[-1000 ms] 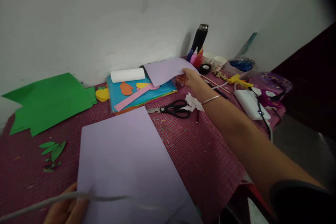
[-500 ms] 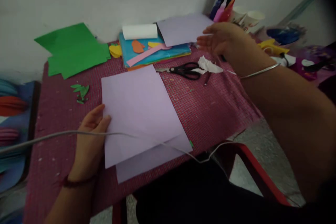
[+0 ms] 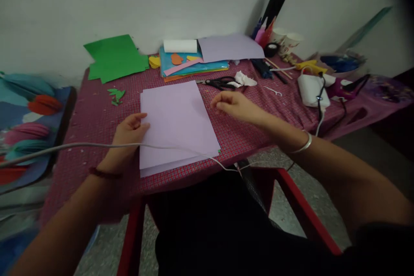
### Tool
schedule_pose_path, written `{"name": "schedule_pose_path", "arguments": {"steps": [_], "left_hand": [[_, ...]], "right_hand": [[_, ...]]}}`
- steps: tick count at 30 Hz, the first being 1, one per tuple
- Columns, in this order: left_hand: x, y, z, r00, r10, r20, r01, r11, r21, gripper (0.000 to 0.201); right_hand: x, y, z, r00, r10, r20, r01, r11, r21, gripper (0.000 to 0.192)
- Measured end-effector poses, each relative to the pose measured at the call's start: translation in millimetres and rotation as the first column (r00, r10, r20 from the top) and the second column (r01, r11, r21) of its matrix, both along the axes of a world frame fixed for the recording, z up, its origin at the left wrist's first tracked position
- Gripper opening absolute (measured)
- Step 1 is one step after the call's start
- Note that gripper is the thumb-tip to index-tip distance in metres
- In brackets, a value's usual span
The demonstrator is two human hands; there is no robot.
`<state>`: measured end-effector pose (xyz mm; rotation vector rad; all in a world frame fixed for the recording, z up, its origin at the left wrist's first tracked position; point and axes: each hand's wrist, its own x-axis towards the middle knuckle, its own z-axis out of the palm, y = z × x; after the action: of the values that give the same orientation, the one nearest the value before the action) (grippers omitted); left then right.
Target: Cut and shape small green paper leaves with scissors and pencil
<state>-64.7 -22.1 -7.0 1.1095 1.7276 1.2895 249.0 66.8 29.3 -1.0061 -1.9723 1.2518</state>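
Two sheets of pale lilac paper [image 3: 176, 120] lie stacked flat on the red checked tablecloth [image 3: 252, 133] at the table's near edge, the lower sheet showing as a thin strip along the bottom. The left hand [image 3: 129, 131] rests on the stack's left edge, fingers loosely spread, thumb on top. The right hand [image 3: 234, 105] hovers just beside the right edge, fingers loosely curled, holding nothing. Black scissors [image 3: 221, 82] lie beyond.
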Motion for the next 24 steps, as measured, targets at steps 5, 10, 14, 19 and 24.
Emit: {"name": "schedule_pose_path", "arguments": {"steps": [5, 10, 14, 19, 24], "left_hand": [[-4.7, -3.5, -5.9, 0.917, -0.082, -0.392, 0.078, 0.997, -0.026, 0.041], [-7.4, -5.6, 0.3, 0.825, -0.105, -0.555, 0.096, 0.994, -0.045, 0.039], [-1.5, -16.9, 13.3, 0.711, -0.082, -0.699, 0.110, 0.994, -0.006, 0.039], [42.2, -53.0, 30.8, 0.321, -0.249, -0.914, 0.476, 0.876, -0.071, 0.035], [86.5, -71.8, 32.0, 0.060, -0.474, -0.879, 0.609, 0.715, -0.344, 0.031]], "right_hand": [[-2.6, -38.2, -17.6, 0.981, 0.071, 0.181, -0.134, 0.921, 0.366, 0.021], [0.7, -55.9, -31.2, 0.962, 0.091, 0.256, -0.216, 0.827, 0.518, 0.024], [9.6, -63.9, -39.0, 0.964, 0.072, 0.258, -0.208, 0.806, 0.554, 0.021], [22.2, -75.8, -42.5, 0.962, 0.073, 0.265, -0.215, 0.802, 0.558, 0.019], [25.2, -86.7, -42.7, 0.950, 0.082, 0.302, -0.237, 0.820, 0.521, 0.022]]}}
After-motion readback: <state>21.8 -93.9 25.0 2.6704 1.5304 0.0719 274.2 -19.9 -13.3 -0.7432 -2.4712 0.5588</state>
